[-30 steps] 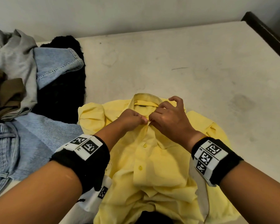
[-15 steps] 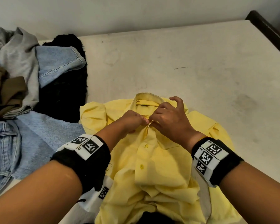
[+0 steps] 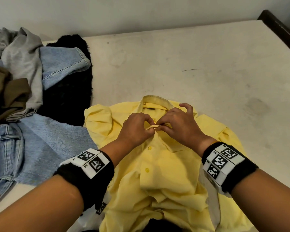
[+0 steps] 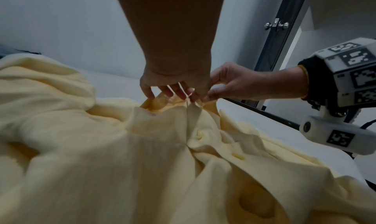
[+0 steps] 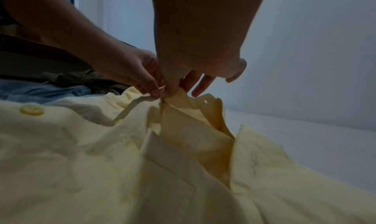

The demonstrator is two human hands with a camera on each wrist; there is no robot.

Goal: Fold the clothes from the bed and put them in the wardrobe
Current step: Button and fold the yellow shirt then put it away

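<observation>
Both the left hand (image 3: 137,126) and right hand (image 3: 179,124) pinch the yellow shirt (image 3: 157,173) placket just below its collar (image 3: 155,102); probably buttoning before folding; next, smooth it flat.

Setting: home bedroom. Evidence: pale, stained mattress surface (image 3: 182,64) against plain white wall (image 3: 124,12); dark wooden bed frame edge (image 3: 279,29) at far right. Loose laundry heaped far left: jeans (image 3: 32,148), grey garment (image 3: 22,59), brown garment (image 3: 8,94), black fuzzy item (image 3: 69,91). Left wrist view: dark door frame (image 4: 280,26) with metal knobs (image 4: 276,25).
</observation>
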